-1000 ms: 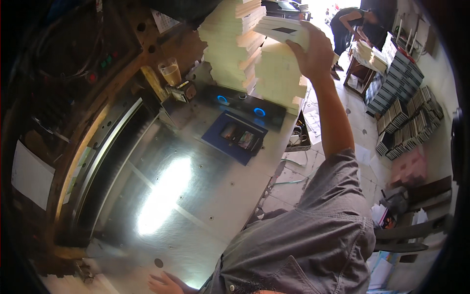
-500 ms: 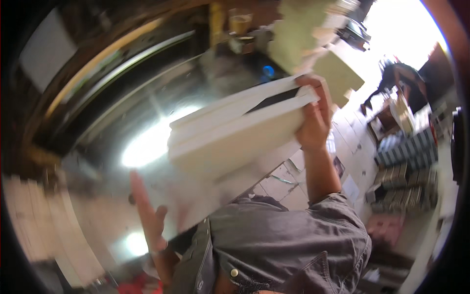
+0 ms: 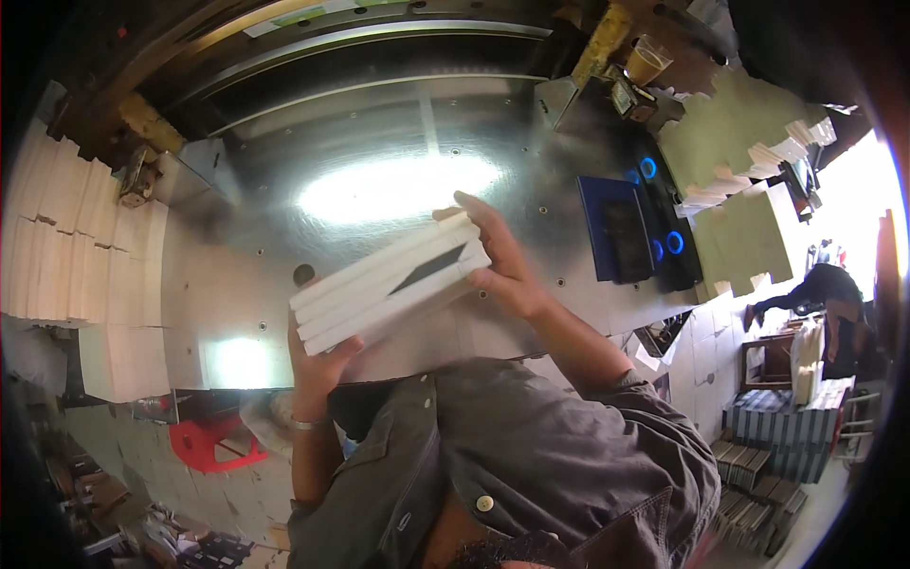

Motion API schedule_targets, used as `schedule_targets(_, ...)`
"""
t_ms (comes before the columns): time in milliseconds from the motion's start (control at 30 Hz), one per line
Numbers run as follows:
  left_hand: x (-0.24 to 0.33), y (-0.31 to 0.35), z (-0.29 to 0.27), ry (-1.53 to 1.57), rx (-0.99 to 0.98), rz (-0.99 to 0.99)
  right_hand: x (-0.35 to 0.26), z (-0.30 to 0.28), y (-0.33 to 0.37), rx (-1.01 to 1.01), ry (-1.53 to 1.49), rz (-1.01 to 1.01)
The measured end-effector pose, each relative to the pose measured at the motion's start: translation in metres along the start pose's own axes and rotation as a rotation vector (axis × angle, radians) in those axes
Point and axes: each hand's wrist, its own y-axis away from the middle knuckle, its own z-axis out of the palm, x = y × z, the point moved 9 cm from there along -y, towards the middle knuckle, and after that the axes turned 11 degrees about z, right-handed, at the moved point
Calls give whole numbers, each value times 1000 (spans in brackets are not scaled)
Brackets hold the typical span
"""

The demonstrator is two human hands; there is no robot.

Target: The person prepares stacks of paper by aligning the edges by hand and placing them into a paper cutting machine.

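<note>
A small stack of thick white paper blocks (image 3: 365,296) is held tilted above the metal table (image 3: 379,133). A dark slanted patch shows along its side; whether it is a gap or a mark I cannot tell. My left hand (image 3: 320,368) grips the stack's left end, its thumb on the near edge. Around the right end closes my right hand (image 3: 502,266), with its thumb on the near side and its fingers on the far side. A bright glare lies on the metal just beyond the stack.
Tall white paper stacks (image 3: 66,237) line the left side. A blue panel (image 3: 616,228) and blue-lit buttons (image 3: 674,243) are at the right, beside pale green stacks (image 3: 744,237). A glass (image 3: 646,62) stands far right. Beneath lies a red stool (image 3: 213,446). Another person (image 3: 829,299) bends over at right.
My left hand, apart from the stack before, now grips its left end. The stack has come lower in view, and the view has swung round to show more of the table's right side.
</note>
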Motion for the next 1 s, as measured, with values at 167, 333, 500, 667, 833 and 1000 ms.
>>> schedule_targets(167,8,0,11,88,32,-29,6,-6,2,47,49,-45)
schedule_targets(333,134,-44,48,-747,-342,812,43,-26,25,537,-282,200)
schedule_targets(500,150,-32,84,-1015,-382,1196,43,45,9,226,-1009,541)
schedule_targets(667,117,10,85,-1048,-414,1176,23,36,-23,289,-636,401)
schedule_targets(833,92,23,65,-872,-351,779,-56,30,-37,129,54,15)
schedule_targets(1000,100,21,4,-720,129,655,-118,113,-54,-285,960,-382)
